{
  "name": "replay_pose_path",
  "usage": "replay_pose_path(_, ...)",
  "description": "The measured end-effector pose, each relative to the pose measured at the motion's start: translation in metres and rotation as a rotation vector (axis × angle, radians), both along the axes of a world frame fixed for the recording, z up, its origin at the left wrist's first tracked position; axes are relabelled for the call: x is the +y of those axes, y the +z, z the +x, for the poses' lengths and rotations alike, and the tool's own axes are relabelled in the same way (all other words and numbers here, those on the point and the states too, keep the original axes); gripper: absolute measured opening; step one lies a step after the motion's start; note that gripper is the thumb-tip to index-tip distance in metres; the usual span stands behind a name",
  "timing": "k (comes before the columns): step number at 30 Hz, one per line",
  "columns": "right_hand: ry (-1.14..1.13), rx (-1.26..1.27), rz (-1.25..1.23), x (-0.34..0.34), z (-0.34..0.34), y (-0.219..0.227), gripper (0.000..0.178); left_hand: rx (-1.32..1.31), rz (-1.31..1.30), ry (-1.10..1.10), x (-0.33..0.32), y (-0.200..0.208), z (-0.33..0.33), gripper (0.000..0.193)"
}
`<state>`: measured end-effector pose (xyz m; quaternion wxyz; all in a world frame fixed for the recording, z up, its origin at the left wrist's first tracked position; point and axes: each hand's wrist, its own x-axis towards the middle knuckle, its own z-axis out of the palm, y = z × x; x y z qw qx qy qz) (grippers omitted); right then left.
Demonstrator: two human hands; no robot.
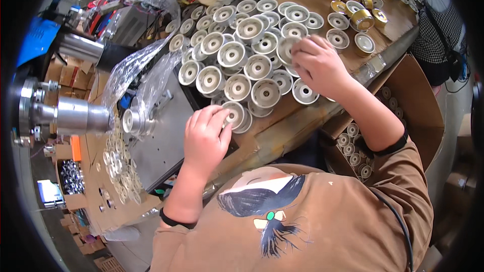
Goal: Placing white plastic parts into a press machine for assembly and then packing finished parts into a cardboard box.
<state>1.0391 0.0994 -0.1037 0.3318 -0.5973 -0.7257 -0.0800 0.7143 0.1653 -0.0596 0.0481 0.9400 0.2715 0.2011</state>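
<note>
A heap of pale round metal cups with a hole in the middle, like small wheels (232, 54), covers the bench before me. My left hand (205, 132) is at the near edge of the heap, its fingers and thumb closed on the rim of one round metal cup (234, 113). Farther right, my right hand (321, 61) has its fingers bent around the edge of another cup (286, 50) within the heap. Parts of its fingertips are hidden. A single cup (305, 91) lies just below the right hand.
At left stands a machine with a metal spindle (83, 115), clear plastic sheeting (132, 73) and a grey plate (164, 131). Gold-banded cups (362, 19) lie at the back right. An open carton (421, 106) with more cups is beside my right arm. Another person (437, 35) stands behind it.
</note>
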Motion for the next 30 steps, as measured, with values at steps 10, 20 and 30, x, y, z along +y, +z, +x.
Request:
replay_pose_path(10, 0.126, 0.011, -0.179, 0.008, -0.047, 0.012, 0.038, 0.137, -0.059, 0.058, 0.025, -0.028, 0.025, 0.023)
replay_pose_path(20, 0.122, -0.205, -0.423, 0.034, -0.061, 0.009, 0.037, 0.263, 0.031, 0.039, 0.040, -0.036, 0.049, 0.017)
replay_pose_path(30, 0.204, -0.112, -0.422, 0.035, -0.048, 0.000, 0.045, 0.266, 0.039, 0.082, 0.031, -0.033, 0.056, 0.024)
